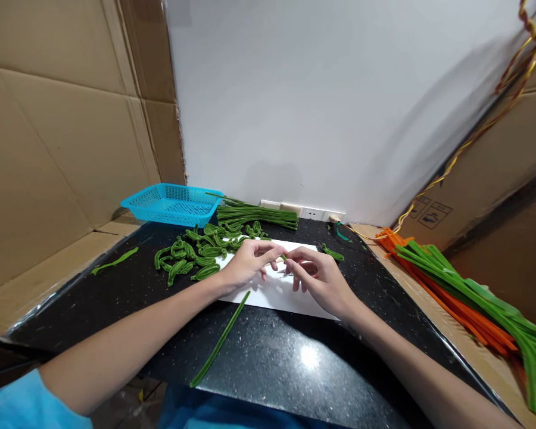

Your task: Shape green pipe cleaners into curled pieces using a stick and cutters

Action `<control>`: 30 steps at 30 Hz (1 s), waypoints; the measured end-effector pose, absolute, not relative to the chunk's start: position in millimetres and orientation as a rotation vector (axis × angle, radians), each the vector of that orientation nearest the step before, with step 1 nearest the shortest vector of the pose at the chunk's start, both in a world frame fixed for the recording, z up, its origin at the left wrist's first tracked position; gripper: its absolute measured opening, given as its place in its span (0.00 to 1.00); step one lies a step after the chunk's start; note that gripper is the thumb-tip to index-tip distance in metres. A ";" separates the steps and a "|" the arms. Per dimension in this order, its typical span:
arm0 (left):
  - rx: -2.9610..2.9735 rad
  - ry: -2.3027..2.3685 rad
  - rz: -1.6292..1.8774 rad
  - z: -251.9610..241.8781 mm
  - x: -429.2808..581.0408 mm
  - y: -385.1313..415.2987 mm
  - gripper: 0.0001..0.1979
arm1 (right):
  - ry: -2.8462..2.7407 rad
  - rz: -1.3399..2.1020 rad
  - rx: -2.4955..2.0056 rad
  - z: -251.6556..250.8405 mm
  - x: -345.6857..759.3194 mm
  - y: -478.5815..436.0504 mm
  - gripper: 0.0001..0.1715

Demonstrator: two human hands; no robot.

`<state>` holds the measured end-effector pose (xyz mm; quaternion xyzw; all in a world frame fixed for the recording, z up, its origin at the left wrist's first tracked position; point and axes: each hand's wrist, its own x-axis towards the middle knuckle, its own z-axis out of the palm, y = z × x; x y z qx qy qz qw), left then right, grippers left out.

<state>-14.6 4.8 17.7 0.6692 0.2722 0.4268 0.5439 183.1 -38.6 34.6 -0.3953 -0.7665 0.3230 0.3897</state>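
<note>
Above a white sheet [274, 300], my left hand [251, 262] and my right hand [317, 277] meet, fingertips close together. Between them is a short green pipe cleaner [283, 257], mostly hidden, pinched by both hands. Something small and pale lies under the fingers; its kind is unclear. To the left of my left hand sits a heap of green pipe cleaners bent into leaf-like loops [205, 244]. One straight green pipe cleaner [221, 338] lies at the table's front. Another looped piece [333, 252] rests beyond my right hand.
A blue plastic basket [172, 205] stands at the back left, beside a bundle of straight green pipe cleaners [256, 215]. Orange strips [451, 307] and bright green strips [477, 292] lie along the right edge. A twisted cable [455, 156] runs to the wall socket [312, 213]. Cardboard [62, 119] walls the left.
</note>
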 end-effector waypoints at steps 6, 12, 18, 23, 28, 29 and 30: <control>1.580 0.634 1.042 16.5 -14.2 5.5 0.21 | -1.958 0.802 -1.045 33.6 183.8 -38.6 0.17; 1.609 0.652 1.047 15.9 -14.2 5.0 0.20 | -1.957 0.795 -1.044 33.8 182.7 -39.3 0.17; 1.640 0.677 1.035 16.3 -14.2 3.2 0.21 | -1.963 0.810 -1.030 32.9 181.8 -40.1 0.18; 1.623 0.657 1.017 16.0 -13.5 3.6 0.22 | -1.959 0.806 -1.036 31.5 182.3 -39.6 0.17; 1.601 0.668 1.003 16.3 -13.6 2.6 0.23 | -1.944 0.798 -1.044 31.7 182.0 -38.9 0.18; 1.595 0.673 0.998 16.6 -13.8 2.0 0.23 | -1.941 0.797 -1.046 31.8 182.0 -38.9 0.18; 1.589 0.676 0.992 16.8 -13.9 1.4 0.23 | -1.939 0.795 -1.048 31.9 182.1 -39.0 0.18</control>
